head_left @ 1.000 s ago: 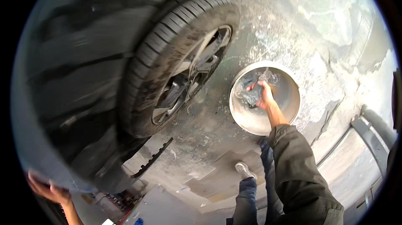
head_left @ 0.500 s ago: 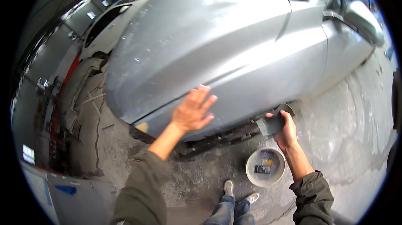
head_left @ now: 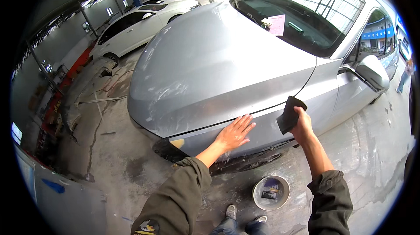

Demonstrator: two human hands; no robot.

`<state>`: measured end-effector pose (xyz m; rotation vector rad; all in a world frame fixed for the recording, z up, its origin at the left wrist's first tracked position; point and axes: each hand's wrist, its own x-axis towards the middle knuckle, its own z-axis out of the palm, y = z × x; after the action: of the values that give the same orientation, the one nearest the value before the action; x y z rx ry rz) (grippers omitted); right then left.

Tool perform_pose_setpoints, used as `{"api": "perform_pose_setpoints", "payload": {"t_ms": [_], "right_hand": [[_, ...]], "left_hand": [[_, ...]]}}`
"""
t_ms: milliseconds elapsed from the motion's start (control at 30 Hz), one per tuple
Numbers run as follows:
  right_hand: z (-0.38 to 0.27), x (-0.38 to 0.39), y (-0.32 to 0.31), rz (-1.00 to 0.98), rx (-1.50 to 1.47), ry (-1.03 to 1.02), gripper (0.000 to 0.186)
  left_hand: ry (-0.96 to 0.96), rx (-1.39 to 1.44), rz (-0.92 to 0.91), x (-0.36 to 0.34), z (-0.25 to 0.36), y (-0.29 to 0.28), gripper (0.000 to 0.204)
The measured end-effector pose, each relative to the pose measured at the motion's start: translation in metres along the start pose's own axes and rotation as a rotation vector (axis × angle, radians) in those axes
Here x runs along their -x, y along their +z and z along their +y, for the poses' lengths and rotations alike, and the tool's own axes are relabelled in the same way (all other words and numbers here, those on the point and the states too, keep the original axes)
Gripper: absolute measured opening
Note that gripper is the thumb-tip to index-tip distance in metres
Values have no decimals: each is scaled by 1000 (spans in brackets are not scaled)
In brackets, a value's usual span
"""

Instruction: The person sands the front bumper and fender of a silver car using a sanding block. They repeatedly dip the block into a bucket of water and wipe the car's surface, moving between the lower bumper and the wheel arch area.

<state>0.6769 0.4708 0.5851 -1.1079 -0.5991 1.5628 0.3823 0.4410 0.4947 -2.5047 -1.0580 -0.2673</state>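
In front of me stands a silver-grey car. My left hand lies on its front fender, just below the hood seam, with fingers stretched out and nothing held. Farther right, my right hand grips a dark, curled sheet of sandpaper between thumb and fingers. The sheet is held up in front of the fender's rear part; whether it touches the paint I cannot tell. A yellowish patch shows at the fender's front corner.
A round bucket with a dark block inside stands on the concrete floor by my feet. A pink paper rests at the windshield. The side mirror juts out at right. White cars and a detached bumper are at left.
My view has tilted up, showing more hood and windshield. My left hand has shifted right along the fender and now lies flatter. The right hand has raised the sandpaper from the fender's lower edge.
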Motion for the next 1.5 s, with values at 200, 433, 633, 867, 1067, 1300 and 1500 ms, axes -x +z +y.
{"api": "perform_pose_setpoints", "payload": {"t_ms": [200, 433, 633, 867, 1067, 1300, 1500], "right_hand": [[0, -12, -31, -7, 37, 79, 35], [-39, -13, -44, -299, 275, 145, 44], [-33, -13, -31, -431, 278, 225, 45], [-4, 2, 0, -498, 293, 305, 46], [10, 14, 20, -471, 249, 294, 47], [23, 21, 37, -490, 198, 299, 47], [55, 19, 56, -414, 380, 196, 38]], "left_hand": [[-33, 65, 31, -74, 30, 7, 78], [-159, 118, -12, -59, 27, 6, 65], [-425, 138, -64, 73, 8, -27, 61], [-740, 132, -207, 187, -15, -59, 65], [-936, 149, -259, 237, -31, -60, 64], [-1087, 273, -193, 238, -41, -56, 63], [-1072, 708, 209, 121, -3, -72, 45]]}}
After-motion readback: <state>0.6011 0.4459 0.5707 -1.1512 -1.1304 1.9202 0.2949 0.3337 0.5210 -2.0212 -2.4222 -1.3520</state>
